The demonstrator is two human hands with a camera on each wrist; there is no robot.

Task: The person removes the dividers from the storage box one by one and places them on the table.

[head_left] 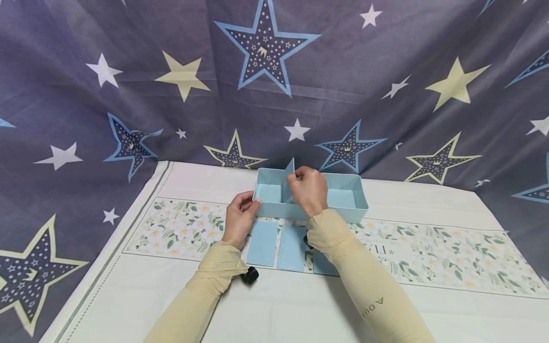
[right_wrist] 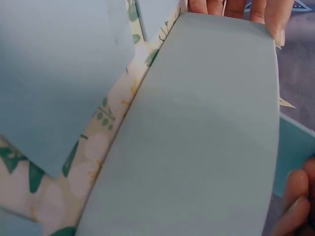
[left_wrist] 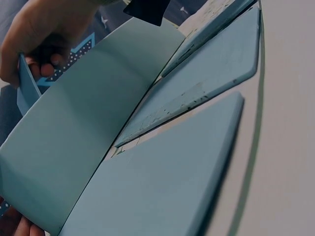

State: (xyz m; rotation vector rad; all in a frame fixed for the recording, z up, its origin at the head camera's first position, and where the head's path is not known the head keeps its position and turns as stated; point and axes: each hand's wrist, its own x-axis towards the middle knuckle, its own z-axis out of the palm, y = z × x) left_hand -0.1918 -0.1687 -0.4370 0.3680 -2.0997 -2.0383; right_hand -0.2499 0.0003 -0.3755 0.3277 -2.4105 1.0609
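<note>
A light blue rectangular box [head_left: 274, 210] stands upright at the back of the table, its inside facing up. My left hand [head_left: 240, 216] holds its left end, thumb at the rim; those fingers [right_wrist: 278, 19] also show at the box's end in the right wrist view. With my right hand [head_left: 310, 188] I pinch a thin blue divider panel [head_left: 290, 166]. This panel stands upright across the box, left of its middle, and its top rises above the rim. In the left wrist view the divider [left_wrist: 27, 88] shows beyond the long wall [left_wrist: 88, 113]. My right hand hides part of the divider.
Three flat blue panels lie in front of the box: a left one [head_left: 262, 243], a middle one [head_left: 291, 247] and a right one [head_left: 324, 265] partly under my right forearm. A floral band [head_left: 184, 231] crosses the white tablecloth [head_left: 274, 314]. Behind hangs a star-patterned curtain [head_left: 334, 62].
</note>
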